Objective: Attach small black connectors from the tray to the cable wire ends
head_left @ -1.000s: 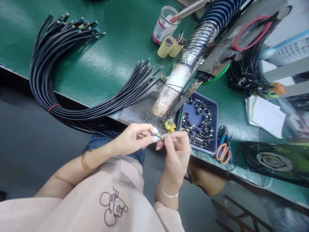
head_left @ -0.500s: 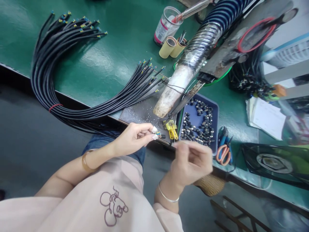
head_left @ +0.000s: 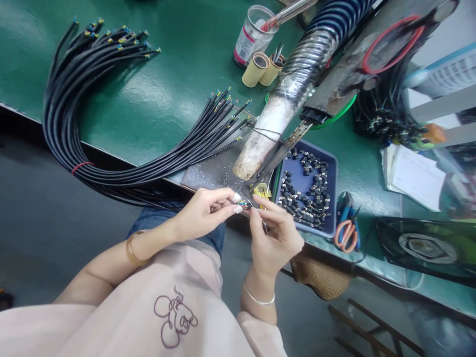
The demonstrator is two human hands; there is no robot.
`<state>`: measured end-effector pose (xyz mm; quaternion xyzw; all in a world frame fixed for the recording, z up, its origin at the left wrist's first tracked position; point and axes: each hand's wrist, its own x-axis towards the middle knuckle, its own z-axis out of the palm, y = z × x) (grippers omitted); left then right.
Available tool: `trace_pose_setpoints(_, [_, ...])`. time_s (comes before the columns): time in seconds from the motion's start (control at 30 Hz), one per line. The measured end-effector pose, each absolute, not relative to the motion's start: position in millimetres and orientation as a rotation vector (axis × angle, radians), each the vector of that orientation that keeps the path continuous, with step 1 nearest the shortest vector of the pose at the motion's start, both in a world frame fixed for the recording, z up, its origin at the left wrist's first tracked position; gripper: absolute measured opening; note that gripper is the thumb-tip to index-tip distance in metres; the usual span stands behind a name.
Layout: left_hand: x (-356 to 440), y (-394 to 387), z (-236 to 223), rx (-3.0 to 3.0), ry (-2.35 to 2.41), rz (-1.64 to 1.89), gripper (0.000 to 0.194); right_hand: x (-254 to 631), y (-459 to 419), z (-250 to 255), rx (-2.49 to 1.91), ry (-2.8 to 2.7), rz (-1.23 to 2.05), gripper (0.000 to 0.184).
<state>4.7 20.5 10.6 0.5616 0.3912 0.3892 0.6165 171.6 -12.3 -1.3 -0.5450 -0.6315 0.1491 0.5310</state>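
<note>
In front of the bench edge, my left hand (head_left: 210, 210) is closed in a pinch on a cable end with thin coloured wires (head_left: 242, 204) showing past the fingertips. A small black connector (head_left: 250, 206) sits at the tips of these wires. From the other side my right hand (head_left: 277, 235) pinches at that connector with thumb and forefinger. Just behind the fingertips is a yellow clip-like piece (head_left: 262, 191), partly covered by the right hand. A blue tray (head_left: 330, 163) of small black connectors stands beyond the right hand.
A bundle of black cables (head_left: 67, 124) with a red tie curves across the bench's left side. Above my hands hangs a duct nozzle (head_left: 256, 144) beside a metal arm (head_left: 282, 156). Orange-handled pliers (head_left: 345, 235) lie right of the tray. Paper tubes (head_left: 255, 69) stand farther back.
My right hand has moved left, from beside the tray to the connector at my left fingertips. My left hand has stayed in place. The view has shifted slightly.
</note>
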Motion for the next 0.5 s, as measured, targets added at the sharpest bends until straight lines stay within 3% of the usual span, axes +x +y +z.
trace_pose_setpoints(0.23, [5.9, 20.9, 10.6, 1.364, 0.912, 0.941, 0.017, 168.6, -9.3, -4.1, -1.291, -1.479, 0.378, 0.013])
trace_pose_setpoints(0.5, [5.8, 20.5, 7.9, 1.452, 0.946, 0.964, 0.019, 169.6, -7.9, -5.0, -1.255, -1.636, 0.065, 0.014])
